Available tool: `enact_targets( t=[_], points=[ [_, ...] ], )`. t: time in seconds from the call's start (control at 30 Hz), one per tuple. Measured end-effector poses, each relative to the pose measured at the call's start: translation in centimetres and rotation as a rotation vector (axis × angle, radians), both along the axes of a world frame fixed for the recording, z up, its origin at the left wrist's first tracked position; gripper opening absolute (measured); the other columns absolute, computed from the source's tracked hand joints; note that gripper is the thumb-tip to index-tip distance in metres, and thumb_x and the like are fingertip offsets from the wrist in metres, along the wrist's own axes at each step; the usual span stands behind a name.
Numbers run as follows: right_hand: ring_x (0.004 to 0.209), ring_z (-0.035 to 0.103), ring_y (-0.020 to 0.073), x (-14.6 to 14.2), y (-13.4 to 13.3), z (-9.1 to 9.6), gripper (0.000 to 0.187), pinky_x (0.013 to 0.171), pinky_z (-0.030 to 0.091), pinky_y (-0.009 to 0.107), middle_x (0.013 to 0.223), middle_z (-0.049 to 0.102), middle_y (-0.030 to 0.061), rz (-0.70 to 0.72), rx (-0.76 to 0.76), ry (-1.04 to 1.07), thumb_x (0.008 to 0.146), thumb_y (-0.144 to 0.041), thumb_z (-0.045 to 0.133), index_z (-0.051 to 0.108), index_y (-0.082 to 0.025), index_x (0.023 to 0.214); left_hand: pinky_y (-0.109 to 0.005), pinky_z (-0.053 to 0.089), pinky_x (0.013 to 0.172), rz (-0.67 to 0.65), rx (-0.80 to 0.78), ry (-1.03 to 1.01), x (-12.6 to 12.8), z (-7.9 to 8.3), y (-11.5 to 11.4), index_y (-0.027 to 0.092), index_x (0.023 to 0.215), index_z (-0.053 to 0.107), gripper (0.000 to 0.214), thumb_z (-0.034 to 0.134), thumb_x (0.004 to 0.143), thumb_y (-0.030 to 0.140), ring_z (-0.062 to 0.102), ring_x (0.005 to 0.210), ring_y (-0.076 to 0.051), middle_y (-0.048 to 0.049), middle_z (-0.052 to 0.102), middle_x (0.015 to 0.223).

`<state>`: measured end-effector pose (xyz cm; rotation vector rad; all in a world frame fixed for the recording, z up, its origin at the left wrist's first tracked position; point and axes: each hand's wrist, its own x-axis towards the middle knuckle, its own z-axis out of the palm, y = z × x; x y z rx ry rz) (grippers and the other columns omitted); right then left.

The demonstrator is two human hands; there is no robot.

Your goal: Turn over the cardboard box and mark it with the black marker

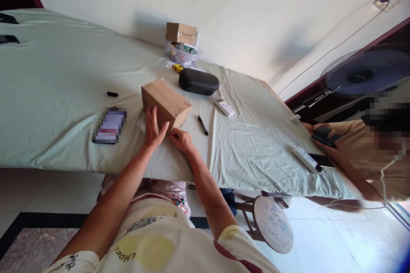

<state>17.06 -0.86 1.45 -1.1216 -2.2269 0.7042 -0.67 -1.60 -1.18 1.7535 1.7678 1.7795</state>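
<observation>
A taped cardboard box (pixel 165 98) with small pen marks near its corners rests on the cloth-covered table in front of me. My left hand (pixel 155 130) lies against its near side, fingers stretched out and thumb apart. At the lower near corner, my right hand (pixel 181 139) has its fingers curled together in a pinch; whatever is between the fingertips is hidden. To the right of the box lies a black marker (pixel 203 125), and a black cap (pixel 112 94) is to the left. A phone (pixel 109 126) with a lit screen lies left of my left hand.
Behind the box are a black case (pixel 199 81), a yellow cutter (pixel 177 68) and a plastic basket (pixel 185 56) with a smaller carton (pixel 181 33) on top. A white packet (pixel 224 107) lies right. Another person (pixel 352 145) sits at the right end near a fan (pixel 361 74).
</observation>
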Motion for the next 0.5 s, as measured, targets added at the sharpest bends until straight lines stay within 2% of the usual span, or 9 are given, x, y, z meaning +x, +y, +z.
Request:
enact_targets(
  t=[0.1, 0.17, 0.3, 0.37, 0.5],
  points=[
    [0.069, 0.057, 0.0128, 0.0, 0.2, -0.5, 0.007, 0.069, 0.043, 0.024, 0.079, 0.068, -0.0007, 0.033, 0.075, -0.021, 0.093, -0.024, 0.06, 0.066, -0.021, 0.09, -0.059, 0.031, 0.129, -0.044, 0.128, 0.106, 0.5, 0.7, -0.2, 0.017, 0.162, 0.039, 0.092, 0.054, 0.094, 0.077, 0.026, 0.163, -0.042, -0.0246, 0.022, 0.175],
    [0.071, 0.059, 0.014, -0.1, 0.3, -1.0, 0.012, 0.07, 0.045, 0.025, 0.082, 0.07, 0.0014, 0.058, 0.144, -0.043, 0.096, -0.024, 0.057, 0.068, -0.02, 0.098, -0.059, 0.031, 0.129, -0.058, 0.175, 0.155, 0.9, 0.9, -0.1, 0.017, 0.157, 0.047, 0.086, 0.058, 0.094, 0.074, 0.024, 0.164, -0.043, -0.0239, 0.02, 0.176],
    [0.076, 0.064, 0.0162, -0.4, 0.4, -1.5, 0.018, 0.073, 0.051, 0.026, 0.085, 0.073, 0.0031, 0.115, 0.234, -0.066, 0.098, -0.022, 0.056, 0.071, -0.021, 0.108, -0.054, 0.035, 0.129, -0.026, 0.143, 0.138, 1.4, 0.9, 0.4, 0.02, 0.147, 0.059, 0.06, 0.054, 0.102, 0.058, 0.029, 0.163, -0.038, -0.0194, 0.026, 0.176],
    [0.077, 0.066, 0.016, -0.4, 0.3, -1.4, 0.02, 0.075, 0.054, 0.026, 0.087, 0.073, 0.0037, 0.129, 0.276, -0.02, 0.099, -0.021, 0.055, 0.071, -0.021, 0.11, -0.052, 0.038, 0.127, -0.031, 0.133, 0.11, 1.4, 0.9, 0.6, 0.021, 0.145, 0.061, 0.053, 0.051, 0.104, 0.053, 0.034, 0.161, -0.037, -0.0189, 0.028, 0.175],
    [0.083, 0.068, 0.0164, -0.5, -0.2, -0.8, 0.027, 0.078, 0.059, 0.03, 0.101, 0.074, 0.0093, -0.019, 0.459, 0.167, 0.105, -0.024, 0.048, 0.068, -0.02, 0.123, -0.05, 0.042, 0.125, -0.063, 0.162, 0.076, 1.2, 0.9, 0.4, 0.021, 0.144, 0.06, 0.049, 0.047, 0.107, 0.05, 0.043, 0.156, -0.034, -0.0201, 0.037, 0.169]
  ],
)
